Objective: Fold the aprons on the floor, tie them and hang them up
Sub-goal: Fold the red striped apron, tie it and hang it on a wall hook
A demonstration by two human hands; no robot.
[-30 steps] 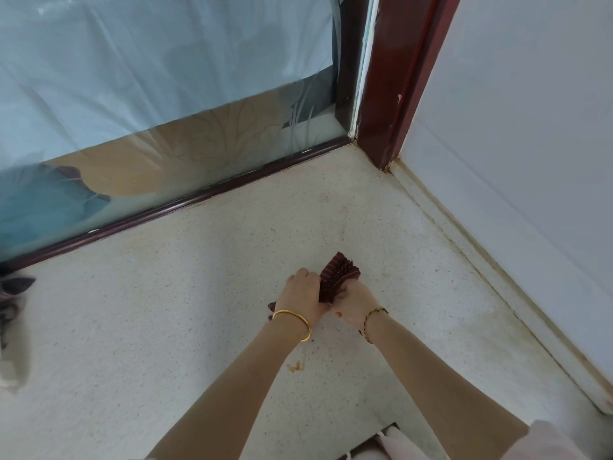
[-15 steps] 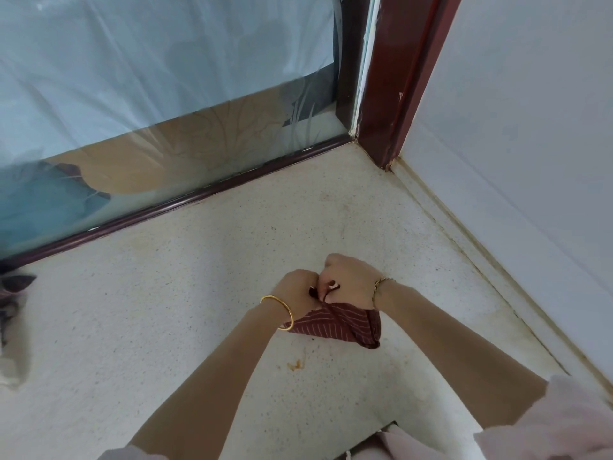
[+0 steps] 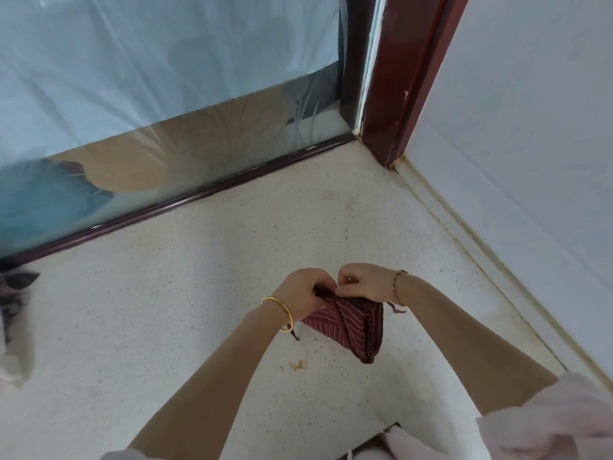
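A small folded bundle of dark red striped apron (image 3: pixel 351 327) hangs above the speckled floor (image 3: pixel 166 310), held up by both hands at its top edge. My left hand (image 3: pixel 303 288), with a gold bangle on the wrist, pinches the top left of the bundle. Beside it and touching it, my right hand (image 3: pixel 363 282) grips the top right with curled fingers. Thin strap ends (image 3: pixel 396 307) stick out beside my right wrist and below my left wrist. The knot, if any, is hidden between my fingers.
More crumpled cloth (image 3: pixel 15 313) lies on the floor at the far left edge. A glass door with a dark red frame (image 3: pixel 185 200) runs along the back, and a white wall (image 3: pixel 530 161) closes the right side. A small orange scrap (image 3: pixel 297 364) lies on the floor.
The bundle was bunched small between my fists; my hands rose and turned, and the folded apron now hangs down below them, showing its striped face.
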